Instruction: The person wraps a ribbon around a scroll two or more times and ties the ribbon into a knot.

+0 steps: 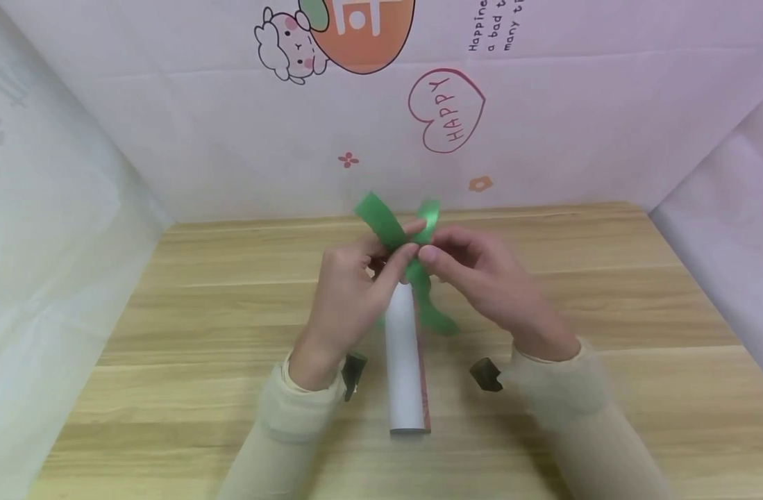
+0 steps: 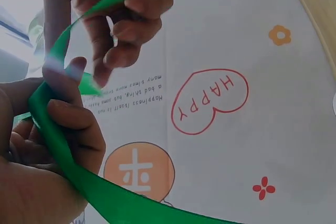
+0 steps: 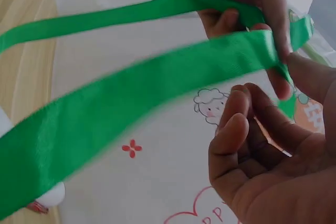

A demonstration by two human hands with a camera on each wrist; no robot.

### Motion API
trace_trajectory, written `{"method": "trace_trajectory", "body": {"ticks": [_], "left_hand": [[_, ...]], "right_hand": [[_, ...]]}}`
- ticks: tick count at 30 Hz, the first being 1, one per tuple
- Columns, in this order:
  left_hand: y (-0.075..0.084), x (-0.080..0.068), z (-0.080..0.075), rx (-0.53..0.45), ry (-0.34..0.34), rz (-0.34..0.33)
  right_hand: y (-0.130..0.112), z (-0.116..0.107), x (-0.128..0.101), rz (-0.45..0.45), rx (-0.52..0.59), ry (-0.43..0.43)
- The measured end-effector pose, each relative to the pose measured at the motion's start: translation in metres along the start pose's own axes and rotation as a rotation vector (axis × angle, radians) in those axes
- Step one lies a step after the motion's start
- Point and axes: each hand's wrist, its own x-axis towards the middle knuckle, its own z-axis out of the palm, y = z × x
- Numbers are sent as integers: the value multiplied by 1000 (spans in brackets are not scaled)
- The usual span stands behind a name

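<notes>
Both hands meet above the middle of the tabletop (image 1: 200, 333), and the green ribbon (image 1: 396, 232) runs between them. The left hand (image 1: 350, 292) has fingers and thumb curled tight round the ribbon, which wraps over its knuckles in the left wrist view. The right hand (image 1: 481, 278) pinches the ribbon at its fingertips, the other fingers loosely bent. Two ribbon tails fan up and away toward the far edge, and another hangs down beside the white paper roll (image 1: 406, 361). That roll lies on the tabletop directly beneath the hands, pointing from the near edge toward the far one. Behind stands the pink backdrop with its HAPPY heart (image 1: 446, 111).
</notes>
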Motion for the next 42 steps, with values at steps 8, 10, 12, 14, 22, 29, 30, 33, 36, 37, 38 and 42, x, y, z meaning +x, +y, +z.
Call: {"method": "trace_trajectory", "body": {"ticks": [8,10,12,14,22,29,30,33,36,37,38,42], "left_hand": [[2,-1,1,-44,-8,57],[4,-1,1,-51,-21,70],[6,-2,1,-55,-34,81],[8,-2,1,-48,-42,92],[9,-1,1,-35,75,102],[9,-1,1,-45,114,59],[10,-1,1,-45,114,53],[10,-1,0,-47,113,35],[9,-1,-1,-67,101,26],[9,-1,-2,-76,98,28],[8,-1,-2,-77,98,34],[7,0,-4,-92,98,64]], "right_hand": [[5,11,2,-143,287,-9],[5,13,1,-172,363,-3],[4,15,0,-217,428,31],[3,17,-1,-264,468,80],[-1,17,-2,-260,421,168],[-2,17,-2,-104,299,59],[-2,17,-2,-104,296,44],[-2,16,-2,-109,288,33],[-1,16,-2,-106,303,52],[-1,16,-2,-104,317,59],[-1,16,-2,-105,338,62],[-1,16,-2,-110,412,62]]}}
